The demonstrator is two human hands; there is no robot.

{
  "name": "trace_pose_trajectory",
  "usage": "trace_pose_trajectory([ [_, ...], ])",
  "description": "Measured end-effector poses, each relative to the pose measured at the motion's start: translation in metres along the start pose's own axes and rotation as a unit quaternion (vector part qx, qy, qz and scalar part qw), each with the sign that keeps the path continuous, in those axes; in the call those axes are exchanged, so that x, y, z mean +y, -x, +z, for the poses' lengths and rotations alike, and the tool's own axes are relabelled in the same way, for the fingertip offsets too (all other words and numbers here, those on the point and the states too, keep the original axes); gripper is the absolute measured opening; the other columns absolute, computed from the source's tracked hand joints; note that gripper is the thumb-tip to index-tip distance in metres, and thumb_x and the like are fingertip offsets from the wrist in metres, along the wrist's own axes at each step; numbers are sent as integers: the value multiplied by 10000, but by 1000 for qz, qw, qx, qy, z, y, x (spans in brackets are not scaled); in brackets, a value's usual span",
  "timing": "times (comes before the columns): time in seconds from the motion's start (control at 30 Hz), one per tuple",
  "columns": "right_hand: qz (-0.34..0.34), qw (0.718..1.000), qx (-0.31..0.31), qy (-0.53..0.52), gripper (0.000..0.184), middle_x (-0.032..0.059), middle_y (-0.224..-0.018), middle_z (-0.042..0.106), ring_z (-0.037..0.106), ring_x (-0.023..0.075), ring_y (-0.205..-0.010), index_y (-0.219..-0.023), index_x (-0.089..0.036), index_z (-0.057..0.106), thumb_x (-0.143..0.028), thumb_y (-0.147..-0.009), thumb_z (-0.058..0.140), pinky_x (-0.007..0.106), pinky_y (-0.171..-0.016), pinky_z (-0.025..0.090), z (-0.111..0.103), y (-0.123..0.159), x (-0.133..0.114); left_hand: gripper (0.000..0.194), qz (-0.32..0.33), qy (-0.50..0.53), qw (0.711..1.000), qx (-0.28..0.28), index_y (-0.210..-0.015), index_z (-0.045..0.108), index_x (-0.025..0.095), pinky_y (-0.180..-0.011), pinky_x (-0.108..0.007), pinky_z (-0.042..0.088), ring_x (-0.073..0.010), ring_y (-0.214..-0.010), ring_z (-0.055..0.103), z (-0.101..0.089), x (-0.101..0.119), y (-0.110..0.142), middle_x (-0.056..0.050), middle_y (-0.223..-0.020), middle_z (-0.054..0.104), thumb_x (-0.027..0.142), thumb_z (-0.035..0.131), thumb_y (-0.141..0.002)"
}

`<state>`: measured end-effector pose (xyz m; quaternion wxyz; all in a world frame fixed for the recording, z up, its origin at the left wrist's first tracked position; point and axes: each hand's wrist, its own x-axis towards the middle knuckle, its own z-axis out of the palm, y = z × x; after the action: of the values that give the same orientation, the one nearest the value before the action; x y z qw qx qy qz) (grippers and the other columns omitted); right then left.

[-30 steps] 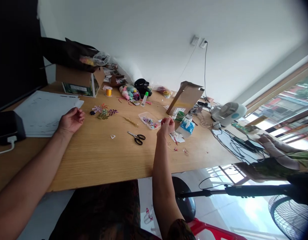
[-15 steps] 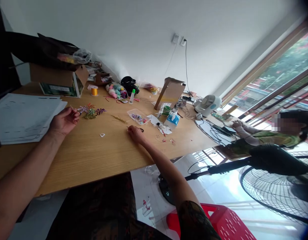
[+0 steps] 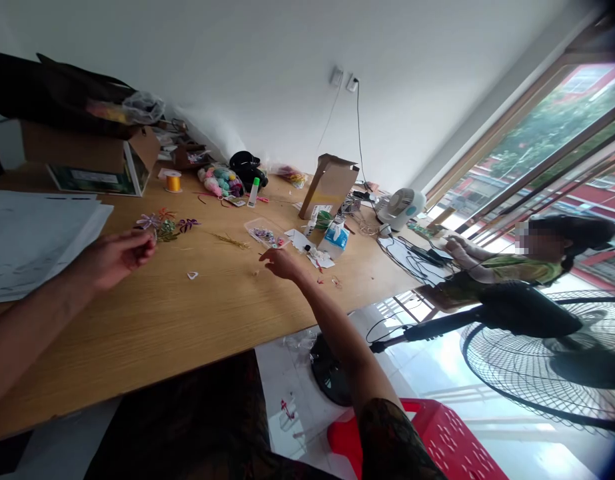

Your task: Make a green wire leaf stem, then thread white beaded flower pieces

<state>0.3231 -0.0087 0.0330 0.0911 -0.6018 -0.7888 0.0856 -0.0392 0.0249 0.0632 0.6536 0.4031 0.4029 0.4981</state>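
Small coloured pieces (image 3: 264,234) in clear tray (image 3: 275,229) near right hand (image 3: 283,265)

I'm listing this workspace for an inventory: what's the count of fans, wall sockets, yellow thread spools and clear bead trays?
Fans: 2 (white desk fan, black floor fan)
Wall sockets: 2
Yellow thread spool: 1
Clear bead tray: 1
Total: 6

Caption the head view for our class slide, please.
Left hand near colourful flowers, right hand near a clear tray.
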Motion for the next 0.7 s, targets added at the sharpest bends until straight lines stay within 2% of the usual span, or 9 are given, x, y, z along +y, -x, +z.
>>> trace_pose_trajectory([
  [0.07,39,998,50,24,271,88,-1134,694,638,190,-1015,-1079,-182,717,-113,-874,554,273,-899,461,-10,-12,-4,40,11,-26,1000,8,-719,682,125,-450,-147,413,-101,-595,553,-4,-15,6,-32,-674,633,114,703,-686],
  [0.13,64,994,78,50,303,89,-1180,668,627,189,-1028,-1130,-184,694,-117,-906,501,277,-905,455,-15,-28,-8,155,26,-46,999,10,-712,691,141,-478,-146,421,-95,-595,539,-6,-30,10,-16,-663,640,190,794,-608],
  [0.2,77,991,74,78,317,97,-1209,641,611,197,-1034,-1178,-195,670,-142,-922,491,287,-887,462,-14,-47,-11,257,32,-73,997,16,-692,690,151,-508,-141,426,-85,-591,524,-7,-42,12,3,-623,629,272,857,-538],
  [0.27,61,991,54,109,335,107,-1249,607,565,221,-1110,-1195,-212,661,-137,-890,545,293,-881,463,-8,-65,-12,339,35,-85,996,11,-683,687,160,-526,-145,427,-84,-596,521,-9,-49,12,10,-621,633,343,890,-483],
  [0.33,67,989,37,124,320,128,-1259,598,524,244,-1168,-1125,-197,695,-92,-847,579,301,-890,457,-2,-81,-10,397,31,-83,996,8,-679,683,165,-529,-149,418,-83,-601,520,-13,-52,11,15,-624,636,402,903,-449],
  [0.4,87,988,38,122,265,159,-1189,636,546,245,-1137,-1027,-149,724,-73,-859,533,296,-869,459,1,-92,-5,435,18,-76,997,9,-683,680,167,-531,-152,412,-81,-602,519,-17,-53,10,19,-627,635,442,905,-432],
  [0.53,139,983,72,98,276,116,-1028,712,638,187,-917,-1048,-141,708,-138,-907,470,247,-770,463,-12,-102,16,462,-15,-78,997,3,-711,681,164,-518,-160,400,-77,-585,508,-22,-58,6,24,-635,631,474,897,-445],
  [0.7,213,965,121,90,339,117,-1039,718,656,179,-904,-1105,-126,690,-169,-925,407,227,-728,455,-40,-97,45,470,-26,-69,997,0,-692,673,159,-504,-174,393,-84,-575,502,-19,-60,5,23,-617,622,475,900,-429],
])
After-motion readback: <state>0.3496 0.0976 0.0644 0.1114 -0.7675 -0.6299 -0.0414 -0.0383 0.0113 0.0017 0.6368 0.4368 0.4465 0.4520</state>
